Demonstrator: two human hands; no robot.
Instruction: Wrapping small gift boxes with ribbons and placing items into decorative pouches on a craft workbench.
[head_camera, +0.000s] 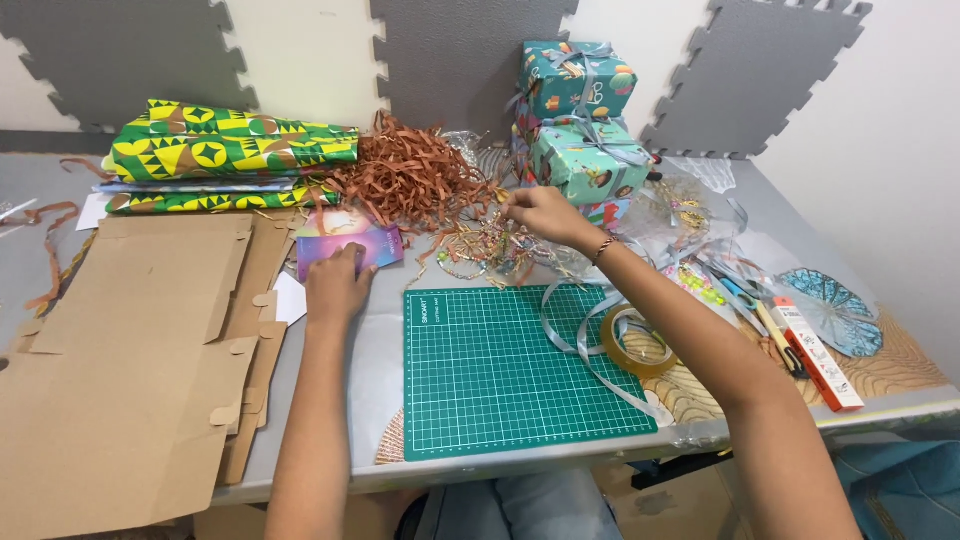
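Observation:
My left hand (335, 285) rests flat on a pink and purple card (350, 245) lying at the top left of the green cutting mat (510, 370). My right hand (540, 213) reaches forward, its fingers pinching into a tangle of thin gold and coloured strings (480, 250) beyond the mat. Just behind that tangle lies a heap of brown shredded paper (410, 180). A silvery ribbon (580, 340) curls over the mat's right side beside a roll of clear tape (632, 340).
Flat brown cardboard sheets (130, 350) cover the left of the grey table. Folded green and yellow patterned paper (220, 150) lies at the back left. Two wrapped teal gift boxes (580, 120) are stacked at the back. An orange box (815, 350), scissors and a blue fan-shaped piece (835, 310) lie at right.

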